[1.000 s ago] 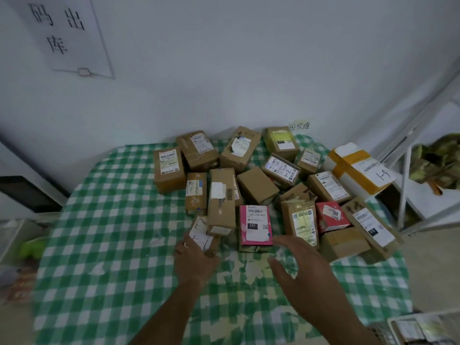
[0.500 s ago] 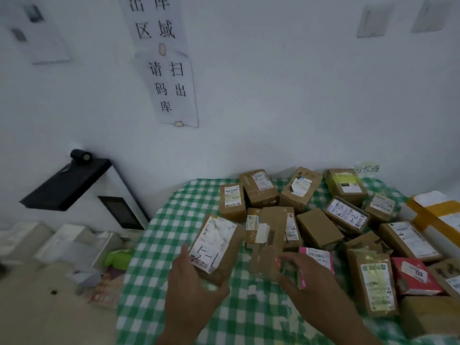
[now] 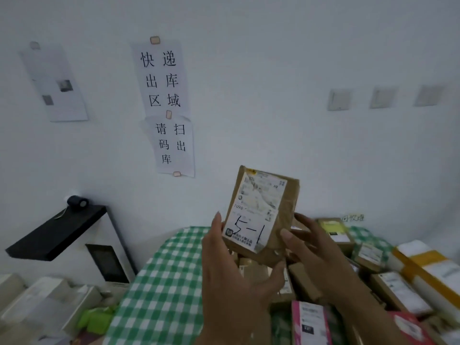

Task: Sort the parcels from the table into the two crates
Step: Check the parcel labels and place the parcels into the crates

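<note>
1. White plastered wall (image 3: 273,70) across the whole background, carrying two taped white paper signs (image 3: 165,105) with black Chinese characters, one directly above the other.
2. Table under a green-and-white checked cloth (image 3: 161,282) below, cut off by the bottom edge.
3. Heap of brown cardboard parcels (image 3: 388,282) with white labels, crowded on the table's right part.
4. White box banded with orange tape (image 3: 428,267) at the far right edge.
5. Pink-and-white flat parcel (image 3: 311,322) near the bottom edge, beside the right forearm.
6. Small brown cardboard parcel (image 3: 261,210) held upright above the table in front of the wall, its white label marked "5-1" by hand and facing the camera.
7. Left hand (image 3: 236,277) gripping that parcel from below and along its left edge, thumb under the bottom corner.
8. Right hand (image 3: 313,247) holding the parcel's right side, fingers curled behind it, thumb on the front edge.
</note>
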Demonstrator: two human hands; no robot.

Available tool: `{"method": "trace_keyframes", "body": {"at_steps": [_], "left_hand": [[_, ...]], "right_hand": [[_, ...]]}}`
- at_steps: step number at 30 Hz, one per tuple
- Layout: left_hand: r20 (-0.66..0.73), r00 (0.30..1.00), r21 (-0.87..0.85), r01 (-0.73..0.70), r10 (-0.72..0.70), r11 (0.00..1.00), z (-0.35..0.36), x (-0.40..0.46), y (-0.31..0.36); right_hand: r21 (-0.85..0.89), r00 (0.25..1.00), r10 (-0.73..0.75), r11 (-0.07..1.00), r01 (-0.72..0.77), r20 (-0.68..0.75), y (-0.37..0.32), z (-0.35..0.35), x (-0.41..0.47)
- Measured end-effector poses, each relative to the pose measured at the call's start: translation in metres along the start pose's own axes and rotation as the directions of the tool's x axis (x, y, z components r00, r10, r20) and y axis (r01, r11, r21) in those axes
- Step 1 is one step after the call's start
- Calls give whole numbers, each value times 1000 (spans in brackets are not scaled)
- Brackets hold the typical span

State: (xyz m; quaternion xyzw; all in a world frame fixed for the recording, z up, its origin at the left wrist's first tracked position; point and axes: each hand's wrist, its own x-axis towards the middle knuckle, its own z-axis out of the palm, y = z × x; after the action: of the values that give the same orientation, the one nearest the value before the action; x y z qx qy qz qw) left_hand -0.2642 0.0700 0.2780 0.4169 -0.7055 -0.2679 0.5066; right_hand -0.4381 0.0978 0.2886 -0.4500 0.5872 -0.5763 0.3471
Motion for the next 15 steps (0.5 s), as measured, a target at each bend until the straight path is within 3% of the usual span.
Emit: {"method": "trace_keyframes", "body": {"at_steps": [5, 8, 11, 15], "left_hand": [[180, 981, -313, 127, -73, 941, 13, 19, 30], [325, 934, -494, 299, -145, 816, 16, 39, 41], [438, 889, -552, 384, -134, 740, 22, 53, 48], [487, 868, -566, 401, -101, 720, 34, 59, 54]], "right_hand": [[150, 979, -67, 984, 97, -192, -23, -44, -3], [188, 967, -88, 973, 135, -237, -39, -65, -11], [161, 952, -136, 969, 185, -274, -54, -75, -21], [170, 935, -157, 961, 219, -319, -61, -85, -34]]}}
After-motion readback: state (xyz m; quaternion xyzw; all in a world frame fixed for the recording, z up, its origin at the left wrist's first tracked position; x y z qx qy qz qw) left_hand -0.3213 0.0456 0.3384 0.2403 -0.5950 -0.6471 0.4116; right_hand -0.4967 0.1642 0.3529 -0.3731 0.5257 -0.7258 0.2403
